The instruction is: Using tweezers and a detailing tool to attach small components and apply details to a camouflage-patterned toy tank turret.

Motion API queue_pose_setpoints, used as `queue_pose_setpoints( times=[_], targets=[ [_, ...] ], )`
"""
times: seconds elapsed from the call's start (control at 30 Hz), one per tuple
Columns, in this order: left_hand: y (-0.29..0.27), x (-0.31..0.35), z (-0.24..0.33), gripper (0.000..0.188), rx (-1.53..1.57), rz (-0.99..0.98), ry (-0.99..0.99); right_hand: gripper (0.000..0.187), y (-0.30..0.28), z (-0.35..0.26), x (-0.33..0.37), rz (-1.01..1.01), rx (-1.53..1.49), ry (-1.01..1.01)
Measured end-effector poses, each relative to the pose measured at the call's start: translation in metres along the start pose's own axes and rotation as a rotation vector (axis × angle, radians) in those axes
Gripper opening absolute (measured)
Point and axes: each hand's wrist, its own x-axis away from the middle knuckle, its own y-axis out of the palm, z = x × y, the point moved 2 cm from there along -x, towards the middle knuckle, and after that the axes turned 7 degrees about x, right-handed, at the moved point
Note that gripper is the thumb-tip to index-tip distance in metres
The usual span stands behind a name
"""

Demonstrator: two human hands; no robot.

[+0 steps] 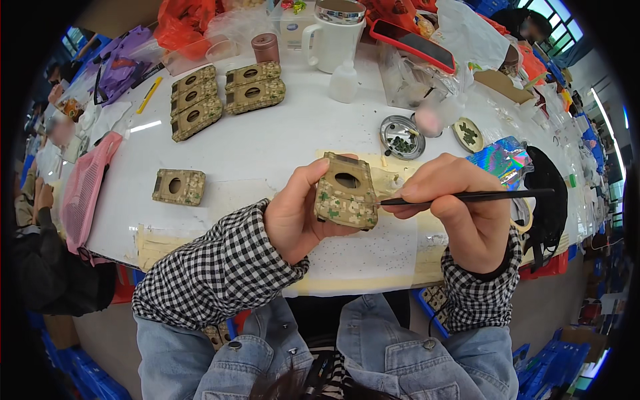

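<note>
My left hand (298, 213) is closed around a camouflage-patterned toy tank hull (346, 199), tan with green and brown patches and an oval hole in its top. It is held up over the white table, tilted toward me. In my right hand (463, 207) is a fine paintbrush (497, 196) with a long black handle, gripped like a pen. Its thin tip meets or nearly meets the hull's right side. Another hull (179, 187) lies alone to the left, while several more hulls (255, 88) stand in two rows at the back.
Beyond my right hand are a round metal dish (402, 138) with dark green bits and a small pale dish (468, 135). A white mug (335, 40), a small bottle (344, 83) and a red-cased phone (413, 45) stand farther back. A pink mesh bag (90, 190) hangs at the left edge.
</note>
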Motion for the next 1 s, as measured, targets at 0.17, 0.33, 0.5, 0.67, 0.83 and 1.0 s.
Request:
queue_pose_setpoints(
  times=[0.17,0.33,0.5,0.67,0.83,1.0],
  targets=[
    [0.0,-0.0006,-0.0006,0.05,-0.002,0.015,0.018,0.016,0.0013,0.0064,-0.0051,-0.042,0.039,0.024],
    [0.0023,0.0003,0.0001,0.05,0.004,0.046,0.008,0.016,0.0033,0.0078,-0.0051,-0.029,0.053,0.004],
    [0.0007,-0.0002,-0.0001,0.049,0.01,0.033,0.003,0.015,0.0039,0.0092,-0.0052,-0.023,0.085,-0.023],
    [0.0003,-0.0003,-0.0004,0.049,0.013,0.027,0.009,0.015,0.0037,0.0092,-0.0052,-0.033,0.09,-0.027],
    [0.0028,0.0,-0.0004,0.049,0.015,0.064,0.02,0.015,0.0044,0.0091,-0.0055,-0.029,0.084,-0.035],
    [0.0003,-0.0001,-0.0002,0.049,0.008,0.03,0.014,0.015,0.0042,0.0097,-0.0053,-0.028,0.096,-0.038]
  ],
)
